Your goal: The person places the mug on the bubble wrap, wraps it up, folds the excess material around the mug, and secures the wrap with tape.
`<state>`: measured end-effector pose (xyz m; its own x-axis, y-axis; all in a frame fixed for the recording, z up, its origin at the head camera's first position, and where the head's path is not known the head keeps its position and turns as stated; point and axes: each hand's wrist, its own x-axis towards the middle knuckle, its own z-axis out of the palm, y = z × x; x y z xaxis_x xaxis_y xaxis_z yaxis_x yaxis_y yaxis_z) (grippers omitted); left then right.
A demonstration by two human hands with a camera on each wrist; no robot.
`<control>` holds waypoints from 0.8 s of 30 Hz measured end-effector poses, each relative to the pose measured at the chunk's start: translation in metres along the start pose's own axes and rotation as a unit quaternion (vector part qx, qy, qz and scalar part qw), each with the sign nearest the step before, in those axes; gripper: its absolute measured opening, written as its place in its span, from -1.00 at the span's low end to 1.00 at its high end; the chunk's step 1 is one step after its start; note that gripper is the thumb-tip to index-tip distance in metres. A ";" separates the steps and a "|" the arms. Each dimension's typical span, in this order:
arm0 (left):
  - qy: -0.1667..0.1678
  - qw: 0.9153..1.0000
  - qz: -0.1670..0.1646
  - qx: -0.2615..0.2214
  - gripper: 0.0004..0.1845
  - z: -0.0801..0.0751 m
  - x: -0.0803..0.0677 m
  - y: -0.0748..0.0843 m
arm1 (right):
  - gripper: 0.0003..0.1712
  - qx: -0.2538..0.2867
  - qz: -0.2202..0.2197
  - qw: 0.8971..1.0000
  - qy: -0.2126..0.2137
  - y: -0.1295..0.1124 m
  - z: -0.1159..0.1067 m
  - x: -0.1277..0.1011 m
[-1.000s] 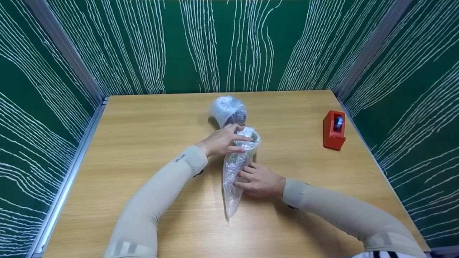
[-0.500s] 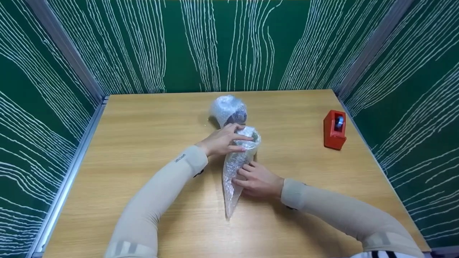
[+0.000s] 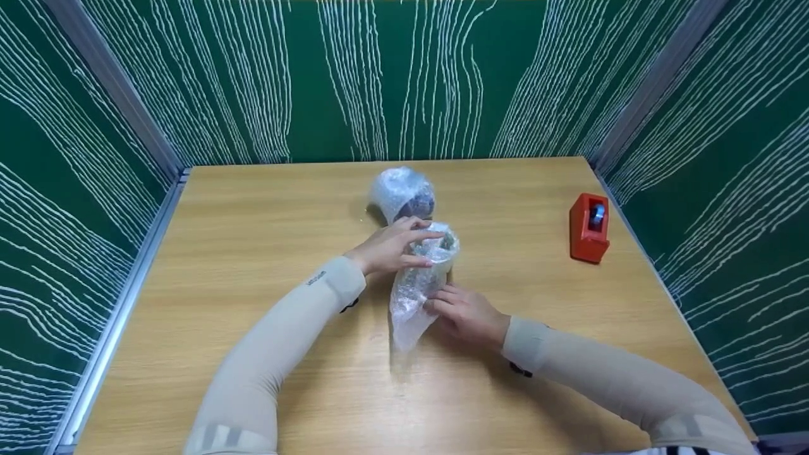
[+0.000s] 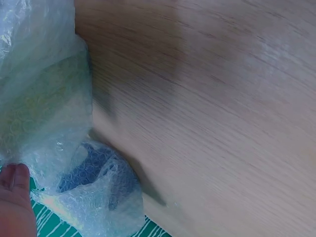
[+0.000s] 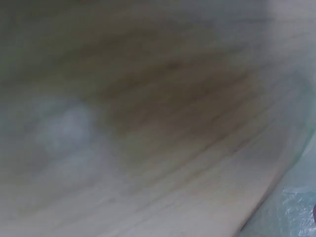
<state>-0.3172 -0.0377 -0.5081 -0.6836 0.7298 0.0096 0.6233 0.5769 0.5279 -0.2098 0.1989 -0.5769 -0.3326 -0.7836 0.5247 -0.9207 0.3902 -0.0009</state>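
Observation:
Bubble wrap (image 3: 411, 303) surrounds a greenish object, its round end (image 3: 450, 243) facing away to the right and its loose tail tapering toward me. My left hand (image 3: 389, 248) lies across the upper part, fingers and thumb stretched over the wrap. Its fingertips (image 4: 20, 177) show at the wrap's edge in the left wrist view. Lower down, my right hand (image 3: 471, 314) pinches the right side of the tail with curled fingers, some of them hidden. The right wrist view is blurred, with a bit of wrap (image 5: 298, 212) in its corner.
Just behind stands a second bubble-wrapped bundle (image 3: 398, 189), a dark blue thing showing through it. A red tape dispenser (image 3: 588, 230) sits near the right edge of the wooden table (image 3: 253, 215). Green panels (image 3: 303, 82) with white lines enclose the back and sides.
The wrap's tail has been drawn up and bent, so its tip lies farther from me. My right hand has shifted slightly right. The left hand stays almost in place.

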 end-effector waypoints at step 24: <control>0.041 0.986 -0.062 -0.151 -0.12 -0.001 0.002 0.001 | -0.91 0.200 0.281 0.927 0.150 0.009 -0.021 0.004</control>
<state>-0.3184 -0.0363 -0.5065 -0.7836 0.6212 -0.0097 0.3997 0.5159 0.7577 -0.2150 0.2090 -0.5571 -0.7661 -0.3185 0.5583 -0.6413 0.4383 -0.6298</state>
